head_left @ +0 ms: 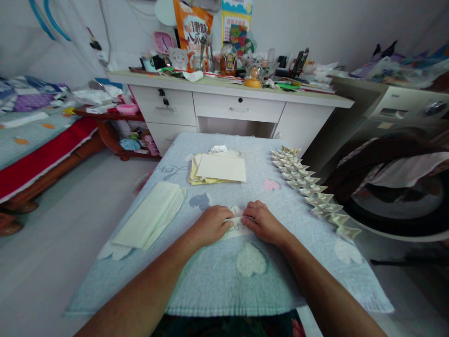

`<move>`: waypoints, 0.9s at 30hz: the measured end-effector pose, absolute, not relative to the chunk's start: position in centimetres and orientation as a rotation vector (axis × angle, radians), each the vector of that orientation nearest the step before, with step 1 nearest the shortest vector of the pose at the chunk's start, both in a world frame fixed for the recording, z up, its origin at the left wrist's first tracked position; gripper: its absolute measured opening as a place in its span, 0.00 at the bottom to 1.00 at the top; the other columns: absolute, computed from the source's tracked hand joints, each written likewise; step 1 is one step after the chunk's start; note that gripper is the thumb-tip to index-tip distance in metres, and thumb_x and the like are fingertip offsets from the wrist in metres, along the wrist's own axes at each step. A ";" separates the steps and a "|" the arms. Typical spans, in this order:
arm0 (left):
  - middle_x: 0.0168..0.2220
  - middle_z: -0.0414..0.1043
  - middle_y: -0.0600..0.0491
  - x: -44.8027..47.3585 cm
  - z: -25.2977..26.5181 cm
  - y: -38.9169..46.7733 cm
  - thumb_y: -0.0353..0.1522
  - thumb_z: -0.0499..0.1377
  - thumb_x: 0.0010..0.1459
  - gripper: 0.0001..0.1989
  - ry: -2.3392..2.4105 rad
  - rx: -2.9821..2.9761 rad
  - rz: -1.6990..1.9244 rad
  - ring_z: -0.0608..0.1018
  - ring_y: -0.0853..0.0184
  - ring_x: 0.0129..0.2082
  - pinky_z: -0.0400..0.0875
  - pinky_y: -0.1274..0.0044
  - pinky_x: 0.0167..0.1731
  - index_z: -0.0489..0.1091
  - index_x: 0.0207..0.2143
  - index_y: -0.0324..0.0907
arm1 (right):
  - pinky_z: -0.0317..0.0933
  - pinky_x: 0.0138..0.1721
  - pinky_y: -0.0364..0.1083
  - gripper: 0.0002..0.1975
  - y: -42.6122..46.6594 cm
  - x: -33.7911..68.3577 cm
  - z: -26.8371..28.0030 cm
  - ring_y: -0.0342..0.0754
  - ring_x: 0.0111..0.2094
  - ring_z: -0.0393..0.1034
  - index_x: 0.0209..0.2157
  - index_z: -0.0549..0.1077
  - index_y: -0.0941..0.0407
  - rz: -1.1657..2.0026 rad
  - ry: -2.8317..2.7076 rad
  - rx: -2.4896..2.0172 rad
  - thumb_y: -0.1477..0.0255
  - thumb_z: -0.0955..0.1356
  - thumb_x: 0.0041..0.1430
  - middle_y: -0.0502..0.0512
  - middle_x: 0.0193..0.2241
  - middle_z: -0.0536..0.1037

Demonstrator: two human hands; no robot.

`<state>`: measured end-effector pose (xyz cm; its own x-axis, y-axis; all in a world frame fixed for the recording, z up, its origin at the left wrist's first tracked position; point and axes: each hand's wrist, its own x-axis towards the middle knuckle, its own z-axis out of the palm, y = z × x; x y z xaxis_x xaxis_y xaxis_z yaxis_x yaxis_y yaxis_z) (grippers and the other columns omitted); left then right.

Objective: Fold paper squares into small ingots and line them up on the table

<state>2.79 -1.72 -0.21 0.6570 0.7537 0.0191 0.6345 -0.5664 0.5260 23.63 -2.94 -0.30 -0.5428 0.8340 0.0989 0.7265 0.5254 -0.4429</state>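
Between my hands, near the middle of the cloth-covered table (pixel 224 276), lies a pale sheet of paper (pixel 237 228), partly folded, with a pointed peak at its far side. My left hand (pixel 214 225) grips its left end, fingers curled and thumb on the paper. On the right end, my right hand (pixel 262 222) pinches the paper the same way. Both hands cover its ends, so the full shape is hidden. Beyond them sits a stack of cream and yellow paper (pixel 220 167). A pile of long pale green sheets (pixel 150 215) lies to the left.
Folded paper boats (pixel 301 180) stand in rows along the table's right side. A crumpled white tissue (pixel 218 149) lies behind the stack. A cluttered white desk (pixel 238 105) stands at the back, a washing machine (pixel 396 140) at right, and a bed (pixel 45 140) at left.
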 end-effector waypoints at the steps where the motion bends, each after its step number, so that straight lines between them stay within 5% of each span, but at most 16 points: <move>1: 0.34 0.74 0.51 2.8 -0.2 -1.7 0.33 0.53 0.59 0.10 1.080 2.390 0.330 0.73 0.64 0.37 0.64 0.74 0.39 0.74 0.35 0.41 | 0.53 0.40 0.47 0.09 -2.9 23.6 -0.3 0.48 0.37 0.61 0.32 0.73 0.57 0.508 -2.466 -1.312 0.71 0.63 0.64 0.54 0.31 0.70; 10: 0.29 0.71 0.54 3.3 -0.5 -1.9 0.32 0.57 0.55 0.05 1.084 2.388 0.404 0.71 0.65 0.34 0.62 0.76 0.35 0.73 0.31 0.43 | 0.50 0.43 0.50 0.02 -3.5 23.3 0.0 0.50 0.41 0.59 0.32 0.74 0.54 0.549 -2.450 -1.281 0.74 0.70 0.54 0.53 0.35 0.70; 27: 0.32 0.74 0.51 2.7 -0.1 -1.9 0.34 0.55 0.58 0.09 1.184 2.370 0.322 0.74 0.65 0.34 0.63 0.76 0.35 0.74 0.32 0.41 | 0.50 0.42 0.49 0.08 -3.0 24.0 0.2 0.49 0.38 0.60 0.31 0.74 0.57 0.556 -2.425 -1.413 0.69 0.66 0.62 0.53 0.32 0.72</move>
